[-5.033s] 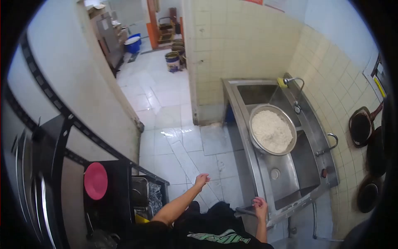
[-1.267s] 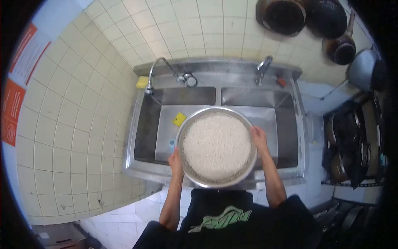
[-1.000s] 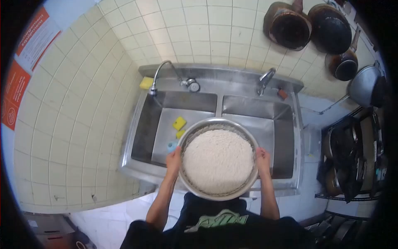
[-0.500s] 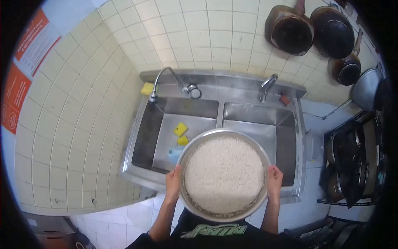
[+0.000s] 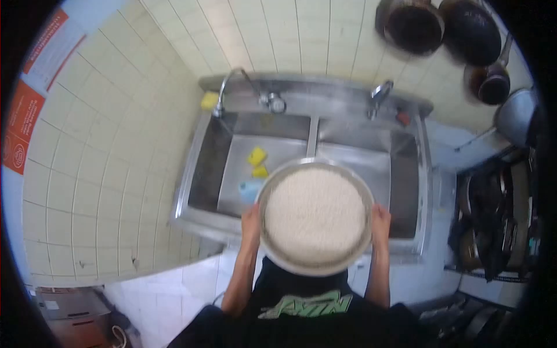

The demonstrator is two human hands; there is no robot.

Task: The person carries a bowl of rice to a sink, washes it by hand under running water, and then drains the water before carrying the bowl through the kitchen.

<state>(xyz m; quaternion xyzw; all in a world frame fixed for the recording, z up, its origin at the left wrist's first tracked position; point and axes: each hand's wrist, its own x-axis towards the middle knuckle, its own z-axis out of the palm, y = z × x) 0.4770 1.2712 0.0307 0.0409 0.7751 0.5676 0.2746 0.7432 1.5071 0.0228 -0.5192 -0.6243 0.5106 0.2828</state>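
Note:
A wide round metal bowl [image 5: 318, 270] full of white rice grains [image 5: 316, 214] is held up in front of my body, over the front edge of the sink. My left hand [image 5: 251, 223] is closed on the bowl's left rim, and my right hand [image 5: 380, 221] grips the rim on the opposite side. The double-basin steel sink [image 5: 232, 228] lies beyond and below. In its left basin are yellow sponge pieces [image 5: 257, 156] and a light blue item [image 5: 249, 189], partly covered by the bowl.
A curved faucet [image 5: 219, 107] rises over the left basin, and a second faucet [image 5: 380, 95] over the right. Another yellow sponge [image 5: 209, 101] sits at the back left corner. Blackened pans [image 5: 413, 29] hang on the tiled wall at upper right. A dark rack [image 5: 487, 214] stands at right.
The sink, wall and bowl all appear higher in the view, and more of my shirt shows, as the camera tilts down. Both hands keep their hold on the bowl.

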